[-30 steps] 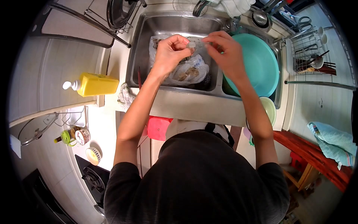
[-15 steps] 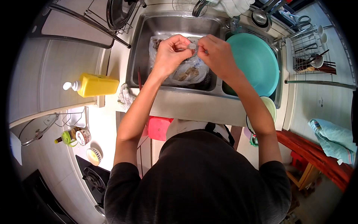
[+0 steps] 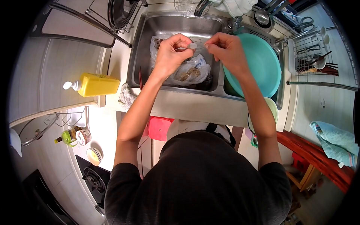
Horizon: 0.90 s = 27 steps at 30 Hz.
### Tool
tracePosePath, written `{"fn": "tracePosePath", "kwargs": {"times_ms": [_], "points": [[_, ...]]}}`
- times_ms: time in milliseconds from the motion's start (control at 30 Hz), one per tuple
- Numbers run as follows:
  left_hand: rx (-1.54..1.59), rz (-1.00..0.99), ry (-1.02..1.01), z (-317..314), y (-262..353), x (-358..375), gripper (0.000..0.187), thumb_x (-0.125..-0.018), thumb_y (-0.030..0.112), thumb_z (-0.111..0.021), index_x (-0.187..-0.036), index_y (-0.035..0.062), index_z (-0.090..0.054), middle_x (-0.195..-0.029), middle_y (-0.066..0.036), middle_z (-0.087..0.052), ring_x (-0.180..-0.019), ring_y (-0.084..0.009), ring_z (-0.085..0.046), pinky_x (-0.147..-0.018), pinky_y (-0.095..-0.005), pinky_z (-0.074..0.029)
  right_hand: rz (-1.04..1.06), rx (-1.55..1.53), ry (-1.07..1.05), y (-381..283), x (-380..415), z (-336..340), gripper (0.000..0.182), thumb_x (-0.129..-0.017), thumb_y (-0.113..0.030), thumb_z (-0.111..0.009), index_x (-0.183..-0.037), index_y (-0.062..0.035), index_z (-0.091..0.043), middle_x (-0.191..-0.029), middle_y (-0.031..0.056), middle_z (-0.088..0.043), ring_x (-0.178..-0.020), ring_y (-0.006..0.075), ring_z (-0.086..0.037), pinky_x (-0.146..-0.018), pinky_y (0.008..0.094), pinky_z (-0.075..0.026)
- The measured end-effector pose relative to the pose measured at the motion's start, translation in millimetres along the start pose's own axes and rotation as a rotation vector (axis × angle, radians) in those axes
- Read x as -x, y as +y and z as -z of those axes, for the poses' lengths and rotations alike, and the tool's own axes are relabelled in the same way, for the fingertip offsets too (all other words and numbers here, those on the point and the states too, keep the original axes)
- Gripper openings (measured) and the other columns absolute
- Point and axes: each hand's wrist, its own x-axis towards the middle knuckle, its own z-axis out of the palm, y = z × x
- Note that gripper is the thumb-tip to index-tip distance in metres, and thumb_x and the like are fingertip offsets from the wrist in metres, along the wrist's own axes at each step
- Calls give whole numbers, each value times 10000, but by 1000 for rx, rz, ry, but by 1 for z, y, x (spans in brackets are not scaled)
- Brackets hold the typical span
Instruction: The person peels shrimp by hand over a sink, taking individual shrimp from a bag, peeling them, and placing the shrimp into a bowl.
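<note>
Over the left sink basin (image 3: 180,26), my left hand (image 3: 170,52) pinches a small whitish, translucent round piece (image 3: 192,45) between thumb and fingertips. My right hand (image 3: 227,50) is a short way to the right, above the divider, with thumb and forefinger pressed together. Whatever sits in that pinch is too small to name. Beneath my hands, a clear plastic bag (image 3: 200,69) with brownish contents lies in the basin, and another bag (image 3: 153,47) shows partly behind my left hand.
A large turquoise basin (image 3: 264,63) fills the right sink bowl. On the left stand a yellow pump bottle (image 3: 99,85) and a crumpled cloth (image 3: 127,97). The faucet (image 3: 200,8) reaches over the back edge. A utensil rack (image 3: 309,52) hangs at right.
My right hand has moved right, away from my left hand, opening a gap between them. My left hand stays almost in place with the whitish piece.
</note>
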Motion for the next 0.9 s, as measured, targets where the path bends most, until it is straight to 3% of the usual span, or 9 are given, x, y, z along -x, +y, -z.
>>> {"fn": "tracePosePath", "kwargs": {"times_ms": [233, 300, 333, 433, 500, 600, 867, 900], "points": [[88, 8, 17, 1, -1, 1, 163, -737, -67, -629, -882, -5, -589, -793, -9, -619, -755, -65, -588, -731, -210, -471, 24, -116, 99, -14, 0, 9, 113, -788, -91, -610, -782, 18, -639, -623, 13, -581, -513, 44, -481, -479, 183, -380], [92, 17, 30, 3, -2, 1, 163, -738, -67, -631, -885, -9, -590, -791, -15, -622, -754, -71, -593, -731, -215, -474, 76, 321, 101, -7, -2, 17, 124, -798, -96, -604, -809, 22, -639, -660, 29, -599, -546, 64, -516, -505, 193, -413], [96, 24, 41, 2, -2, 0, 164, -738, -66, -632, -888, -12, -591, -788, -20, -625, -754, -76, -598, -731, -221, -478, 76, 322, 102, -2, -2, 15, 124, -798, -96, -604, -809, 22, -639, -660, 29, -599, -546, 64, -516, -505, 193, -413], [80, 23, 17, -1, -1, 0, 160, -734, -67, -643, -871, -4, -590, -791, -17, -621, -749, -73, -594, -727, -217, -474, 131, 205, 36, 11, -2, 5, 124, -791, -83, -607, -825, 33, -637, -681, 46, -616, -587, 82, -554, -546, 210, -450], [41, 13, 19, -3, -1, -1, 156, -731, -70, -644, -857, 2, -586, -795, -14, -619, -750, -72, -592, -724, -213, -472, -67, -88, -125, 14, -3, 0, 121, -808, -59, -596, -884, 32, -623, -774, 53, -617, -678, 97, -588, -627, 216, -490], [1, -7, 18, -4, -7, -1, 150, -727, -76, -644, -827, 13, -575, -803, -8, -614, -755, -69, -588, -721, -207, -468, -54, -61, -45, 21, -3, -9, 126, -743, -45, -607, -817, 54, -631, -687, 68, -639, -616, 93, -599, -576, 217, -473], [7, 7, 11, -8, -13, 1, 160, -704, -97, -614, -800, 18, -558, -787, 6, -592, -749, -49, -557, -713, -207, -474, -45, 19, 32, 28, -4, -19, 124, -704, -34, -595, -779, 62, -621, -643, 80, -635, -580, 101, -604, -546, 218, -468], [22, -22, 33, -10, -13, 1, 152, -693, -70, -631, -791, 17, -556, -727, 18, -578, -682, -30, -521, -636, -191, -439, -34, 35, 36, 28, -4, -19, 122, -700, -33, -592, -773, 62, -619, -638, 81, -633, -575, 101, -604, -539, 219, -466]]}}
